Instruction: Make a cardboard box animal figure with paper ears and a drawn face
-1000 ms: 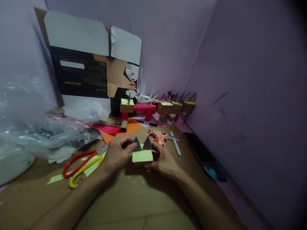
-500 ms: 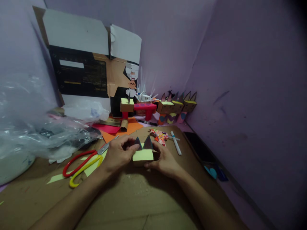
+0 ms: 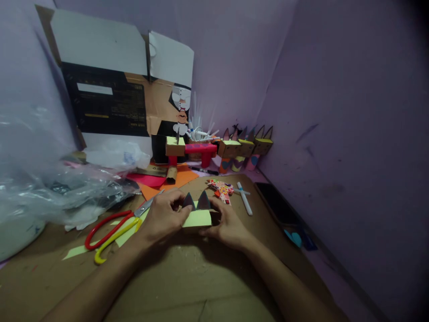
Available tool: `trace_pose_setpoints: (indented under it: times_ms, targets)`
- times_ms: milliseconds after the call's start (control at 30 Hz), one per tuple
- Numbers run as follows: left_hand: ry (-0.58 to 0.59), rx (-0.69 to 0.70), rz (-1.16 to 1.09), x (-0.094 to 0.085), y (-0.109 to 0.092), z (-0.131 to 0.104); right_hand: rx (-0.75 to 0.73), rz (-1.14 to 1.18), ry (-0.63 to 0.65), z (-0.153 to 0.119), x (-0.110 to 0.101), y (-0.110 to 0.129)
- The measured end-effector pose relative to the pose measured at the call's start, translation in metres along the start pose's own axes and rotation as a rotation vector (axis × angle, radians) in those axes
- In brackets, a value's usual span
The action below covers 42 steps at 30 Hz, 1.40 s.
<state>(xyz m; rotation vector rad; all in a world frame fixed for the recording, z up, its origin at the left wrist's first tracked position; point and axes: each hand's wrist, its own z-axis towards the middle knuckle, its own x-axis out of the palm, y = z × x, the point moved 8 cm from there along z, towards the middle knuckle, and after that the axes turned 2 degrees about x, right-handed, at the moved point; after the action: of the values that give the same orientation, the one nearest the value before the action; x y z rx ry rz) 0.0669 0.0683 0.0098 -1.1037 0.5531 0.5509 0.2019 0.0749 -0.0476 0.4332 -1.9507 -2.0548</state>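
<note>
Between my two hands is a small cardboard box (image 3: 197, 219) with a pale yellow-green paper top and two dark pointed ears (image 3: 203, 201) standing on it. My left hand (image 3: 166, 213) is closed at its left side, thumb and fingers pinching near the left ear. My right hand (image 3: 229, 223) grips the right side, fingers behind and thumb low near the underside. The box's underside is hidden. Left of my left hand lie scissors (image 3: 109, 228) with one red and one yellow handle, over pale yellow-green paper strips (image 3: 76, 252).
A white marker (image 3: 244, 199) and patterned paper scraps (image 3: 221, 188) lie beyond my right hand. Finished eared cardboard figures (image 3: 229, 150) line the back, near a red tube figure (image 3: 201, 150). A phone (image 3: 276, 201) lies right; plastic bags (image 3: 83, 179) crowd the left.
The view has shifted slightly, so everything sits a little further left. Both hands keep their hold on the eared box, with hardly any movement.
</note>
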Motion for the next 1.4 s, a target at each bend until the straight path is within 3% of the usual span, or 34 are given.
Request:
trace_pose_setpoints:
  times_ms: [367, 633, 700, 767, 867, 933, 1100, 1400]
  targets:
    - [0.023, -0.015, -0.03, -0.002, -0.003, 0.0, -0.011, -0.045, -0.009, 0.0, -0.002, -0.001]
    - [-0.059, -0.103, -0.341, -0.021, 0.026, 0.006, -0.011, 0.025, -0.054, 0.003, -0.013, 0.008]
    - [0.041, -0.129, -0.347, -0.011, 0.031, 0.006, -0.006, 0.028, -0.068, 0.004, -0.015, 0.007]
    - [0.213, -0.149, -0.381, 0.008, 0.03, 0.004, -0.007, 0.03, -0.068, 0.004, -0.016, 0.007]
    - [0.382, -0.143, -0.555, 0.032, 0.021, -0.002, -0.016, 0.014, -0.06, 0.004, -0.014, 0.007]
    - [0.383, -0.108, -0.615, 0.036, 0.016, -0.003, -0.013, 0.01, -0.061, 0.004, -0.014, 0.007]
    - [0.318, -0.022, -0.451, 0.033, 0.009, -0.001, -0.005, 0.007, -0.059, 0.004, -0.013, 0.005]
    - [0.296, -0.069, -0.468, 0.034, 0.012, -0.001, -0.039, 0.06, -0.013, 0.005, -0.018, 0.004]
